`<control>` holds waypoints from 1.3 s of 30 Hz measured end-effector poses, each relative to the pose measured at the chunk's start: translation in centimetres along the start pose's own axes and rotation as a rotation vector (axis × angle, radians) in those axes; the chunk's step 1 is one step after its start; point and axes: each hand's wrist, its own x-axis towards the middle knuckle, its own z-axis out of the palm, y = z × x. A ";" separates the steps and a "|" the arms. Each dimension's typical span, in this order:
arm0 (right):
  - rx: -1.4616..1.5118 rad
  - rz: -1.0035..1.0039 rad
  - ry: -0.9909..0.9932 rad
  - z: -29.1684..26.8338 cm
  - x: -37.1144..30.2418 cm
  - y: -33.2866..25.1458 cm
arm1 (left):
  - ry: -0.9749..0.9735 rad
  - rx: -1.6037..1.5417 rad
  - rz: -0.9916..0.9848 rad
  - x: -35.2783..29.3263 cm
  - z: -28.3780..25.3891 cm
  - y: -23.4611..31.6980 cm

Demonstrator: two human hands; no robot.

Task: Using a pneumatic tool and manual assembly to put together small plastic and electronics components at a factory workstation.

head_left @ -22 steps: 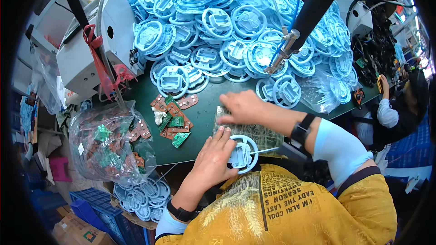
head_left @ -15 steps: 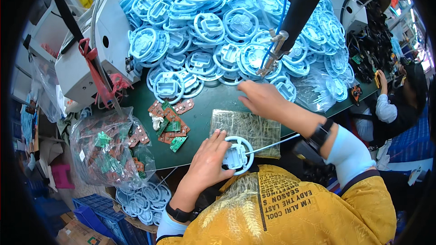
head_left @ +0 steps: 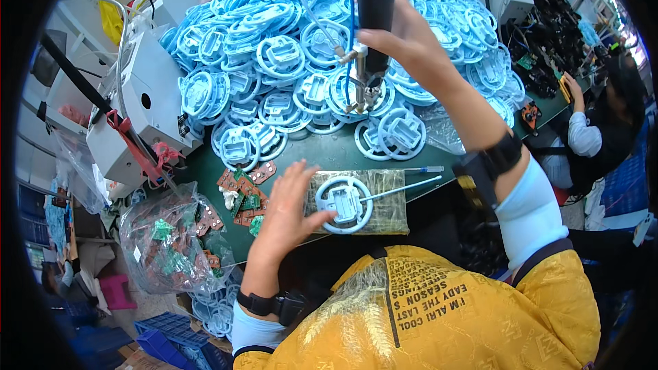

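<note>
A light-blue plastic ring piece [head_left: 344, 218] with a boxy centre lies on a tape-wrapped pad [head_left: 392, 220] in front of me. A thin light-blue rod [head_left: 410, 186] runs from the piece to the right. My left hand [head_left: 286, 207] is open, its fingers spread and its thumb at the piece's left side. Farther out, my right hand [head_left: 411, 38] is closed around a hanging black power screwdriver [head_left: 373, 7], the thumb across its front; the fingers are partly hidden and blurred. The metal tip [head_left: 363, 96] points down over the ring pile.
A big heap of similar blue rings [head_left: 281, 55] covers the far table. Left of the pad are brown and green circuit boards [head_left: 250, 199] and a clear bag of boards [head_left: 168, 247]. A slim tool [head_left: 421, 169] lies along the pad's far edge. A co-worker [head_left: 589, 133] sits at right.
My right hand has reached up to the power screwdriver, which now hangs more upright and farther left. The ring piece lies on the pad, and my left fingers have spread off it.
</note>
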 end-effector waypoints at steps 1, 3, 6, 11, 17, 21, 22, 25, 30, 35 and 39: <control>-0.026 0.093 -0.105 0.3 0.7 -0.7 | 0.086 0.029 0.026 0.4 -0.9 0.2; -0.037 0.056 -0.077 0.5 1.9 -0.2 | 0.201 -0.095 -0.002 1.8 -2.4 0.9; -0.049 -0.044 0.004 1.6 2.3 -2.0 | 0.390 -0.052 0.097 4.0 -6.1 3.6; -0.083 -0.184 0.187 1.9 2.1 -3.8 | 0.689 -0.335 0.394 9.4 -9.4 8.8; 0.031 -0.128 0.237 2.7 -0.1 -6.0 | 0.675 -0.221 0.504 13.5 -11.2 13.9; 0.120 -0.129 0.198 3.3 -1.3 -6.6 | 0.657 -0.287 0.486 14.7 -11.5 16.1; 0.197 -0.174 0.220 3.8 -1.1 -6.3 | 0.647 -0.318 0.439 14.9 -11.7 16.9; 0.105 -0.148 0.264 3.9 -1.1 -6.2 | 0.709 -0.211 0.484 15.3 -11.9 17.3; 0.158 -0.162 0.194 3.2 -0.5 -7.3 | 0.819 -0.046 0.582 14.2 -12.9 16.7; 0.320 0.109 0.097 -0.5 -0.7 -8.8 | 0.789 -0.081 0.514 6.3 -9.1 10.9; 0.446 0.133 0.001 1.7 -0.8 -10.6 | 0.338 0.134 0.205 2.0 -3.0 5.6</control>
